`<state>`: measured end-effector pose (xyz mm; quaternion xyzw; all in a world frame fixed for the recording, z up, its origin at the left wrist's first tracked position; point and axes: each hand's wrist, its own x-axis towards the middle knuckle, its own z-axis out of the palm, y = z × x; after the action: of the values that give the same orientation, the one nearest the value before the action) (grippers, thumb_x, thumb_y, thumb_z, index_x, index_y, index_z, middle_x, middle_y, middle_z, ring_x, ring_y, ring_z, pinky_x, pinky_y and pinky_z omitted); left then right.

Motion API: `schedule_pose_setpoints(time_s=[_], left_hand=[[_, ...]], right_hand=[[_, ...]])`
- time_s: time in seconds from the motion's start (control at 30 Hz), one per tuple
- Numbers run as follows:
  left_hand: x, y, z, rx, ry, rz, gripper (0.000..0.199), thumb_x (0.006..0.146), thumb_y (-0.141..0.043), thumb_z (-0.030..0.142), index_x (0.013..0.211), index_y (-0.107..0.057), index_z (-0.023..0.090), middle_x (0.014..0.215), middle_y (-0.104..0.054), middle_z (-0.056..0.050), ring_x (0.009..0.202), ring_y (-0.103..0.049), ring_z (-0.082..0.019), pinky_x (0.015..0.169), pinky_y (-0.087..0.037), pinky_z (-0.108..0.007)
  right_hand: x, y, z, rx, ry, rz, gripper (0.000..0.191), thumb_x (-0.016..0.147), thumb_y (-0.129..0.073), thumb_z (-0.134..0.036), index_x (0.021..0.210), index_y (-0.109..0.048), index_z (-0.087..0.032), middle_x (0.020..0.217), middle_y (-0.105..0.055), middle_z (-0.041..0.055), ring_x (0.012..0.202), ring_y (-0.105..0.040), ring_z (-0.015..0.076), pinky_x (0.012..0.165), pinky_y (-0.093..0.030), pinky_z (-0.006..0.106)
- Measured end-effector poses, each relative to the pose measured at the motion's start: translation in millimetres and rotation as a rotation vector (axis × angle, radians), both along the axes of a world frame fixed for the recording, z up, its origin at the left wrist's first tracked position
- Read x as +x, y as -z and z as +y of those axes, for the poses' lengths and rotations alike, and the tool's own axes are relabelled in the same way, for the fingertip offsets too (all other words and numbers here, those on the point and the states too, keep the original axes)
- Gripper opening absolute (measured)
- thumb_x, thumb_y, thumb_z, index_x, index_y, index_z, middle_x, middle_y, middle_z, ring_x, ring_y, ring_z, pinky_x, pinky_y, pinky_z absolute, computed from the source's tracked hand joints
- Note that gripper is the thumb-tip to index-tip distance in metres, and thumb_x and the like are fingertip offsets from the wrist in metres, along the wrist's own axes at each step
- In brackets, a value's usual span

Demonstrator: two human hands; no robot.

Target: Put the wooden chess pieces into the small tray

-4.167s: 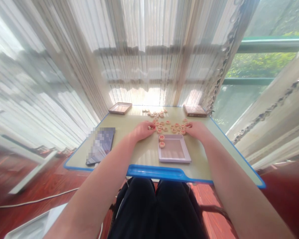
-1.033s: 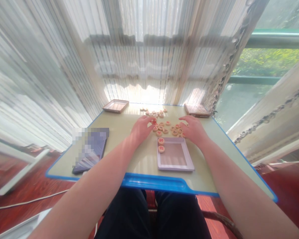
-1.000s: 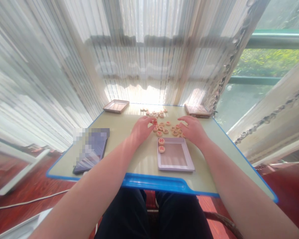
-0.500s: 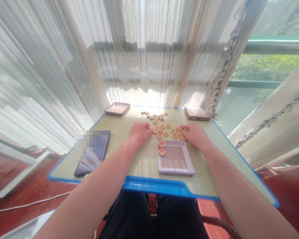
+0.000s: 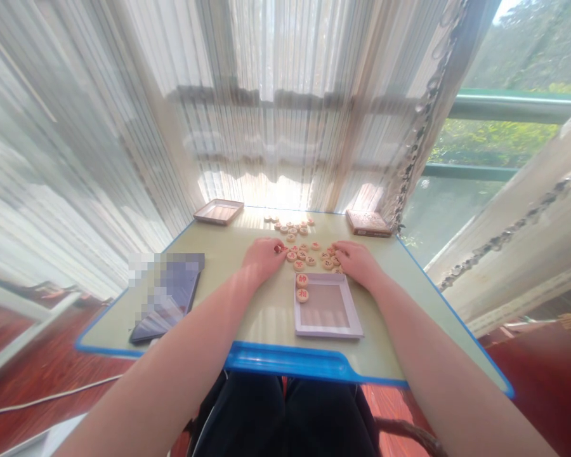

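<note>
Round wooden Chinese chess pieces [image 5: 310,261] with painted characters lie loosely scattered across the middle of the table. My left hand [image 5: 264,260] is at the left edge of this group, closed with thumb and fingertips around a piece that is mostly hidden. At the group's right side, my right hand [image 5: 358,261] rests low with its fingers bent together on a piece; the fingers partly cover the pieces there. Nearer to me is a shallow white box tray [image 5: 355,317]. Two pieces with red characters, an upper piece [image 5: 302,280] and a lower piece [image 5: 303,295], sit along its left side.
A second shallow tray [image 5: 219,212] stands at the far left corner, and a flat printed box [image 5: 368,222] at the far right. A dark tablet-like device [image 5: 185,298], partly blurred out, lies at the left. The table [image 5: 266,317] has a blue edge; curtains hang behind it.
The view has shifted slightly, so everything sits a little further left and lower. Both hands stay at the pieces, the right fingers closer in over them. The two pieces in the tray are unchanged.
</note>
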<state>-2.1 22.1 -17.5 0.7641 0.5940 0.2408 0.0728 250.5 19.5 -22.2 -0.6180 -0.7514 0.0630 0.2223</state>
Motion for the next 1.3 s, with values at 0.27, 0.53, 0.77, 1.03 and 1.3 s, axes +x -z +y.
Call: schedule_pose_setpoints(time_s=[0.27,0.53,0.77,1.03,1.3], left_hand=[[1,4.3,1,0.031,0.013,0.014,0.037,0.081,-0.048,0.042,0.105,-0.067,0.021,0.096,-0.065,-0.007,0.098,-0.057,-0.023,0.092,-0.044,-0.034],[1,1.3,0,0.031,0.020,0.051,0.032,0.082,-0.047,0.041,0.094,-0.068,0.020,0.095,-0.065,-0.008,0.098,-0.056,-0.025,0.091,-0.044,-0.036],[2,1.7,2,0.027,0.039,0.064,0.031,0.082,-0.047,0.038,0.096,-0.068,0.020,0.096,-0.065,-0.008,0.098,-0.057,-0.024,0.092,-0.044,-0.035],[1,-2.1,-3,0.019,0.063,0.027,0.030,0.082,-0.049,0.038,0.095,-0.068,0.019,0.096,-0.066,-0.007,0.095,-0.057,-0.022,0.089,-0.045,-0.033],[1,-3.8,-3,-0.020,0.042,0.005,0.023,0.081,-0.052,0.036,0.091,-0.064,0.019,0.091,-0.067,-0.007,0.088,-0.059,-0.022,0.082,-0.047,-0.034]], right_hand=[[-3,-4.9,-4,0.044,-0.014,0.059,0.035,0.086,-0.042,-0.021,0.113,-0.064,-0.018,0.120,-0.063,0.0064,0.115,-0.052,0.0200,0.104,-0.034,0.035],[-1,-9.0,-7,0.199,-0.024,0.130,0.028,0.080,-0.045,-0.016,0.089,-0.071,-0.020,0.104,-0.067,0.0059,0.101,-0.057,0.0192,0.098,-0.039,0.034],[13,-21.6,-13,0.274,0.158,0.209,0.033,0.078,-0.044,-0.016,0.101,-0.067,-0.015,0.105,-0.066,0.0093,0.089,-0.059,0.0192,0.086,-0.045,0.032],[5,-16.4,-19,0.100,0.109,0.105,0.029,0.080,-0.046,-0.020,0.099,-0.069,-0.017,0.101,-0.067,0.0064,0.087,-0.060,0.0172,0.085,-0.044,0.030],[-4,-15.4,-22,0.056,0.074,0.060,0.028,0.081,-0.048,-0.021,0.099,-0.069,-0.017,0.104,-0.067,0.0074,0.097,-0.059,0.0186,0.089,-0.042,0.029]])
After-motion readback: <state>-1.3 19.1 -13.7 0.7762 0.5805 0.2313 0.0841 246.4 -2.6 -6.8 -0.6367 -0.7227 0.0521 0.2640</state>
